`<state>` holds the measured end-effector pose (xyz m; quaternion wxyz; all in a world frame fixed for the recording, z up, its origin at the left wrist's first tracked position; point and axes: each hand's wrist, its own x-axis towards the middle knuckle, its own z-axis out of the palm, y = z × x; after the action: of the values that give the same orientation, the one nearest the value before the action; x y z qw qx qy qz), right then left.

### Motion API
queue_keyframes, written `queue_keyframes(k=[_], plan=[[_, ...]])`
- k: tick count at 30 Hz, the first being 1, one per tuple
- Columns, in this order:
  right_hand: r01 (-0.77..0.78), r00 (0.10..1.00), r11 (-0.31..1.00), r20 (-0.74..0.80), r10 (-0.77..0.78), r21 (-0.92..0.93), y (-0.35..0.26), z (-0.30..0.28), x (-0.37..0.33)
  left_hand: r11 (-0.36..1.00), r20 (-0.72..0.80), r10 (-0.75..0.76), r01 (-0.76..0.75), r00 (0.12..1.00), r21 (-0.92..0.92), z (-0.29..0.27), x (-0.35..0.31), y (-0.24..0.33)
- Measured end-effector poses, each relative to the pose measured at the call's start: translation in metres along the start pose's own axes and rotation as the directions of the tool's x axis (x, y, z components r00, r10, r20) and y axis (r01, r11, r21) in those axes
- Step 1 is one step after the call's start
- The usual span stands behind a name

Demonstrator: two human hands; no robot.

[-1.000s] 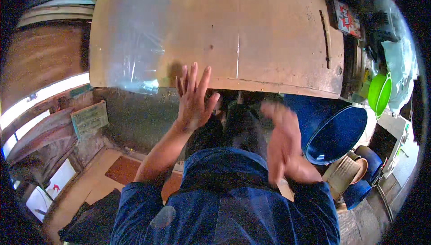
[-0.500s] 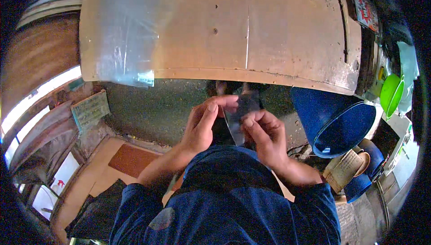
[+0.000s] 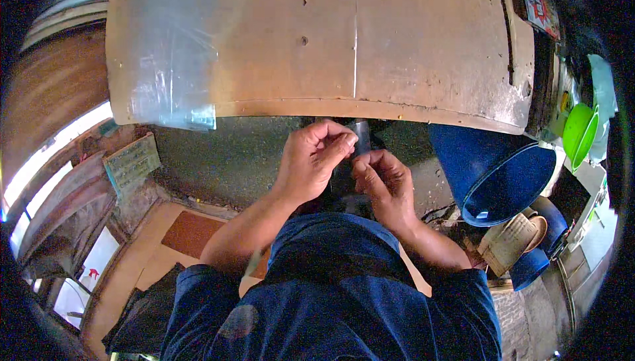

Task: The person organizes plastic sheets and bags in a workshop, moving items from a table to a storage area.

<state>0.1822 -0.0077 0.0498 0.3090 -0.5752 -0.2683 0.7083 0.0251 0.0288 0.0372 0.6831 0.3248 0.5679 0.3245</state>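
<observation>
Hands (image 3: pixel 314 162) (image 3: pixel 389 186) pinch clear plastic (image 3: pixel 361 132) — blue tub (image 3: pixel 464 162) shows pale patch (image 3: pixel 482 215) inside.

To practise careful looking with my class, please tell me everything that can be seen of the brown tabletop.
The tabletop is a broad, light-brown, seemingly level panel that looks like wood; its far edge is out of frame. Two dark spots and a thin pale line mark its middle, a long dark streak its right; the near right corner looks worn. A clear plastic sheet covers part of its left and overhangs the near edge.

The hands (image 3: pixel 309 164) partly hide the clear film (image 3: pixel 361 131).
</observation>
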Motion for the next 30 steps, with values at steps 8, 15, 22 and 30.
queue_keyframes(k=[8,15,22,30], plan=[[0.005,0.999,1.0,-0.043,-0.004,0.03,0.011,-0.006,0.027,0.978,-0.248,0.206,-0.187,0.947,0.097,-0.003,0.012,-0.01],[-0.006,0.994,0.998,-0.106,0.014,0.068,0.018,-0.005,0.054,0.544,-0.047,0.634,-0.401,0.772,0.737,-0.006,-0.002,-0.016],[0.024,0.995,0.996,-0.103,-0.016,0.081,0.02,-0.004,0.056,0.331,0.139,0.472,-0.321,0.871,0.887,0.011,-0.001,-0.02],[-0.006,0.989,0.995,-0.145,0.02,0.098,0.014,-0.008,0.054,0.18,0.144,0.329,-0.212,0.933,0.961,0.015,0.008,-0.023]])
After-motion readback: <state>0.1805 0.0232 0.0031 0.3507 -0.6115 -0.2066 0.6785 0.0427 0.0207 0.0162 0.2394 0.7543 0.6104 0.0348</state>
